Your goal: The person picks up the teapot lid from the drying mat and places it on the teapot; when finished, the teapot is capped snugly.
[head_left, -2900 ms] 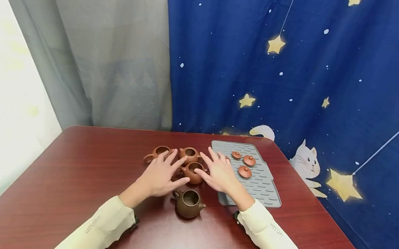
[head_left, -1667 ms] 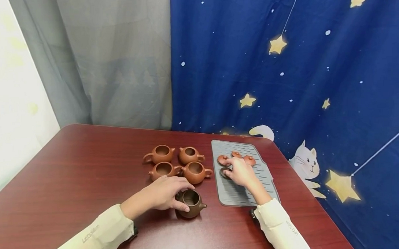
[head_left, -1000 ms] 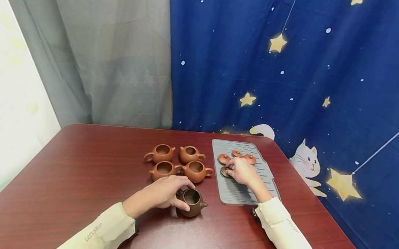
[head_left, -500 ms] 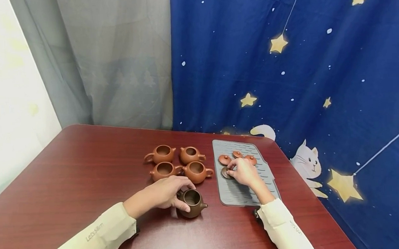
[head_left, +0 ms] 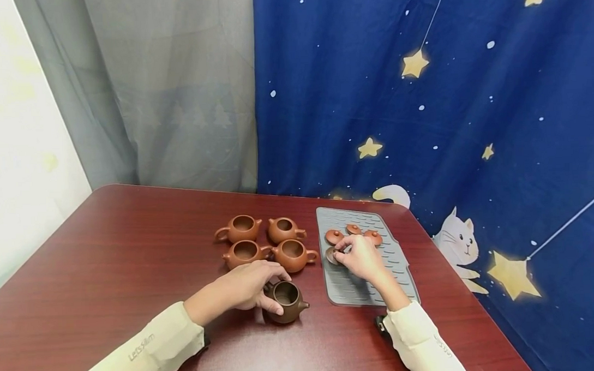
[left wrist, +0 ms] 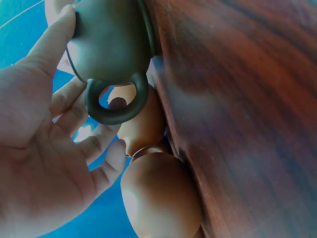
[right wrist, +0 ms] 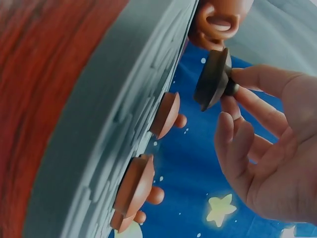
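A dark brown teapot [head_left: 286, 306] without its lid stands on the table, its spout toward the right. My left hand [head_left: 248, 285] grips it from the handle side, thumb near the rim. The looped handle [left wrist: 116, 111] of that pot shows in the left wrist view, the fingers partly behind it. With my right hand [head_left: 363, 256] I pinch a dark lid [right wrist: 213, 79] by its knob. In the right wrist view this lid is raised off the grey mat [head_left: 355, 292] and tilted. Several orange-brown lids, one of them the nearest lid [head_left: 334, 237], lie on the mat.
Several orange-brown lidless teapots stand close together behind the dark one, including a front right pot [head_left: 291, 256] and a back left pot [head_left: 243, 228]. The reddish wooden table [head_left: 132, 257] ends at a grey curtain and a blue starry curtain [head_left: 422, 121].
My hands have parted from above the orange-brown pots, the left to the dark teapot, the right to the dark lid. Over the last half second the lid has risen slightly and shifted left.
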The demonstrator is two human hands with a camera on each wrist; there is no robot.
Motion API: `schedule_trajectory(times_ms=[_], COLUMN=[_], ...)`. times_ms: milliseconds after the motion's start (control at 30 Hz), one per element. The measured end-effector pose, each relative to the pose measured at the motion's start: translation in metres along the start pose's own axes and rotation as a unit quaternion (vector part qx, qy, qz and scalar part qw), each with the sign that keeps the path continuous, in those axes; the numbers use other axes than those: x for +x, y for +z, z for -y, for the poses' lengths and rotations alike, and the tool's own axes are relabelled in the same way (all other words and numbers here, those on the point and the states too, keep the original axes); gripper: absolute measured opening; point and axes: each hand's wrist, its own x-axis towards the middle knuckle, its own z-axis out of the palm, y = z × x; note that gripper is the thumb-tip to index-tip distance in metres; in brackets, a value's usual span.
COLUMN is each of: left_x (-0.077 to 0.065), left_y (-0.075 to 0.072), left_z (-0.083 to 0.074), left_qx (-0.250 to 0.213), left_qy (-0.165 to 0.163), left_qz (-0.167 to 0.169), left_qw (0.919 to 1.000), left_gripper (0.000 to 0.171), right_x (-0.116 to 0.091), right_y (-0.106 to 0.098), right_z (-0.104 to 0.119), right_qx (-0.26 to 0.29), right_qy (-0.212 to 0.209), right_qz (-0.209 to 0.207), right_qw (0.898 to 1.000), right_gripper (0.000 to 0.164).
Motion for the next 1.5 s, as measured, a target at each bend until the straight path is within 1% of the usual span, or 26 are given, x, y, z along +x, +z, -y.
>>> schedule_trajectory(times_ms=[233, 367, 567, 767, 967, 1133, 1367, 1500], left_x=[0.001, 0.001, 0.002, 0.002, 0.002, 0.002, 0.002, 0.003], left_y=[0.002, 0.002, 0.002, 0.002, 0.003, 0.003, 0.002, 0.004], left_z=[0.001, 0.001, 0.002, 0.004, 0.005, 0.005, 0.006, 0.007], left_qx=[-0.01, -0.011, -0.017, -0.02, -0.027, -0.034, -0.058, -0.064], left_qy=[0.001, -0.004, -0.008, -0.009, -0.008, -0.007, 0.001, 0.003], left_qz=[-0.002, -0.003, 0.0, -0.003, 0.0, -0.001, 0.002, 0.005], left_qw=[0.9999, 0.9999, 0.9998, 0.9998, 0.9996, 0.9994, 0.9983, 0.9979], left_gripper=[0.054, 0.054, 0.055, 0.055, 0.054, 0.054, 0.054, 0.054], right_x=[-0.009, -0.014, -0.022, -0.027, -0.034, -0.04, -0.045, -0.048], right_y=[-0.001, -0.002, -0.004, -0.004, -0.004, -0.006, -0.003, 0.0], right_z=[0.01, 0.018, 0.03, 0.041, 0.051, 0.061, 0.069, 0.074], right_qx=[0.034, 0.056, 0.072, 0.104, 0.123, 0.138, 0.176, 0.186], right_qy=[0.015, 0.009, -0.004, -0.026, -0.038, -0.062, -0.113, -0.121], right_qz=[-0.018, -0.025, -0.029, -0.038, -0.031, -0.029, -0.002, 0.003], right_qw=[0.999, 0.998, 0.997, 0.994, 0.991, 0.988, 0.978, 0.975], right_gripper=[0.006, 0.005, 0.007, 0.008, 0.009, 0.01, 0.01, 0.011])
